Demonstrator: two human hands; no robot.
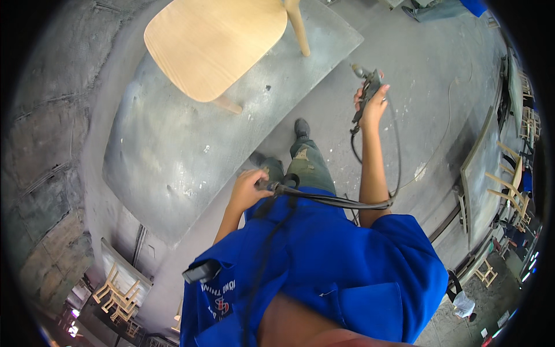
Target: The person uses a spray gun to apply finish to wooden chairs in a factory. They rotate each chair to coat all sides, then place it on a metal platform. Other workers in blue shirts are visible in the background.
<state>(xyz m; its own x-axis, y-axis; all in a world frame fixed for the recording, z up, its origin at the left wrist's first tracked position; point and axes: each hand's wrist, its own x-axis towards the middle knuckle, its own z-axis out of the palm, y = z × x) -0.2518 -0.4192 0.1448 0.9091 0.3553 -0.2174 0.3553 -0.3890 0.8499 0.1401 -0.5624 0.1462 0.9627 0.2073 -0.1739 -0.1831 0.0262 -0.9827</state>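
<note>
My right hand (373,105) is wrapped round a dark spray gun (367,95), held out to the right over the grey floor. The gun's rounded metal head points up and away from me. A thin hose drops from its lower end and loops back along my forearm. At my waist, my left hand (250,188) is closed on a bundle of black hoses (329,199), which runs across my blue shirt towards my right elbow. A pale wooden chair (217,43) with a smooth, rounded seat stands on a grey tabletop (173,156) ahead and to the left, apart from both hands.
Another grey panel (478,173) stands at the right, with several wooden chair frames (511,179) beyond it. More chair frames (118,295) are at the lower left. A person's leg (442,11) shows at the top right. A thin line (448,121) trails over the floor.
</note>
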